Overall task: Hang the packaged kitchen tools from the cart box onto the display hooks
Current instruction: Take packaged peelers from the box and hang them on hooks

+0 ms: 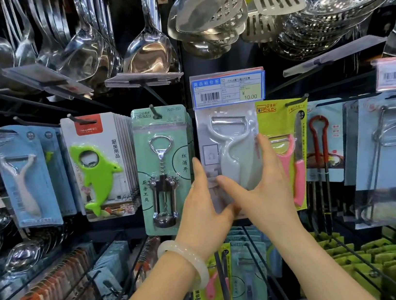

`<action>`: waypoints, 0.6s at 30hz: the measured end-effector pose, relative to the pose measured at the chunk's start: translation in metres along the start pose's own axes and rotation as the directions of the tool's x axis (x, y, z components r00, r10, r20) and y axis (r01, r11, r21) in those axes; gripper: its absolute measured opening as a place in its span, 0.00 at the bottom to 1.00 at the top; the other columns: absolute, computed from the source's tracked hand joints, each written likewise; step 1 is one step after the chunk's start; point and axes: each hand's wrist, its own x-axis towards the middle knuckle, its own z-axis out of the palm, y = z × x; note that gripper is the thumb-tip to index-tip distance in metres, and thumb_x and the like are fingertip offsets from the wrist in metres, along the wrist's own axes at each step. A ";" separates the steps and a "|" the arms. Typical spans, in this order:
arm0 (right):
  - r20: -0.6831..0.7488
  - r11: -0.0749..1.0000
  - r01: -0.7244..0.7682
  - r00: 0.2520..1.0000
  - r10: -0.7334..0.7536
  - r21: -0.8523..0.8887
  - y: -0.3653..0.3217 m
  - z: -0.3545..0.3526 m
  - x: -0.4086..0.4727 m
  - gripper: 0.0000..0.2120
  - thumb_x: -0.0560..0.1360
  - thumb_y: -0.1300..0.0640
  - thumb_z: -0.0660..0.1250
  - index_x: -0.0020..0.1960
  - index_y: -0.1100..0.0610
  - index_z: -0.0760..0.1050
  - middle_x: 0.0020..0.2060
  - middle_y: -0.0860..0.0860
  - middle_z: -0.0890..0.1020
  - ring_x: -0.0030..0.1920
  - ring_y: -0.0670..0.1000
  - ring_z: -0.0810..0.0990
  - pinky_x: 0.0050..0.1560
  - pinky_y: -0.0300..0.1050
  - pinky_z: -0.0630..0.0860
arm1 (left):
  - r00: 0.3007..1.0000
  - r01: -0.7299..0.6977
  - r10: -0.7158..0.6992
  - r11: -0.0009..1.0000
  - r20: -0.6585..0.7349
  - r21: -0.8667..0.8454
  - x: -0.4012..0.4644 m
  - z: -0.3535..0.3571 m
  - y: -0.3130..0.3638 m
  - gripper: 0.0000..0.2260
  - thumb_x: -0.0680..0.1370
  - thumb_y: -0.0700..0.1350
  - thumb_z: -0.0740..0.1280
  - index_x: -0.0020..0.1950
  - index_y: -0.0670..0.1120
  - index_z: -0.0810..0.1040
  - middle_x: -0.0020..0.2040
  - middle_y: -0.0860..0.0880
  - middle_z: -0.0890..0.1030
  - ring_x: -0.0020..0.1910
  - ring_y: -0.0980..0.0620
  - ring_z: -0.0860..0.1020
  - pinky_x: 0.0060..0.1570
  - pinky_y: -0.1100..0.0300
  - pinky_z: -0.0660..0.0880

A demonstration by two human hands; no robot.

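White plastic shows through the clear pack of a peeler (230, 150) that both hands hold up against the display wall. The left hand (204, 210) takes the pack's lower left edge, thumb across the front and fingers running up that side; the right hand (261, 189) takes the lower right, thumb on the front and fingers reaching up the right edge. Both grips look light, fingers only partly bent, steadying more than squeezing. Straight above the grip sits a blue price tag (229, 89) that covers the top of the pack, so I cannot tell whether its hanging hole is on the hook yet. Just left of the grip hangs a green corkscrew card (166, 169), just right of it a yellow card with a pink peeler (288, 155). The cart box is out of sight

My reading is that the hanging step is in hand and nearly finished. The next move calls for sliding the pack fully back along the hook, behind the tag, keeping it square between its neighbours, then letting go with both hands
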 end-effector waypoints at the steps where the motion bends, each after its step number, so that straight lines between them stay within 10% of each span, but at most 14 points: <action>1: 0.012 1.000 -0.010 1.000 0.010 -0.013 0.001 0.001 0.000 0.46 0.68 0.48 0.74 0.77 0.44 0.48 0.70 0.42 0.61 0.62 0.33 0.55 0.62 0.33 0.55 | 1.000 0.022 -0.022 1.000 0.007 -0.006 0.000 0.000 -0.001 0.47 0.74 0.39 0.71 0.76 0.54 0.37 0.58 0.58 0.75 0.54 0.64 0.76 0.49 0.73 0.74; 4: 0.032 0.999 -0.033 0.999 0.034 -0.032 0.003 0.004 0.002 0.47 0.69 0.47 0.74 0.77 0.46 0.48 0.72 0.44 0.60 0.62 0.34 0.56 0.61 0.33 0.55 | 0.998 0.052 -0.052 0.999 0.020 0.010 0.002 -0.001 -0.005 0.46 0.74 0.39 0.70 0.76 0.52 0.37 0.58 0.57 0.75 0.51 0.65 0.76 0.42 0.76 0.73; 9: 0.046 0.988 -0.055 0.997 0.062 -0.144 0.014 0.016 0.017 0.48 0.69 0.46 0.73 0.77 0.49 0.46 0.72 0.52 0.61 0.71 0.49 0.61 0.58 0.38 0.59 | 0.998 0.058 -0.062 0.984 0.021 0.167 0.020 0.001 -0.015 0.43 0.75 0.42 0.70 0.77 0.46 0.42 0.71 0.46 0.66 0.68 0.46 0.68 0.66 0.59 0.65; 18: 0.122 0.881 -0.025 0.988 0.094 -0.473 0.030 0.026 0.006 0.43 0.75 0.45 0.65 0.77 0.50 0.39 0.66 0.57 0.64 0.62 0.57 0.69 0.53 0.48 0.69 | 0.970 0.163 -0.221 0.897 0.098 0.411 0.017 0.010 -0.042 0.44 0.75 0.44 0.68 0.76 0.41 0.38 0.68 0.40 0.68 0.63 0.42 0.72 0.59 0.48 0.73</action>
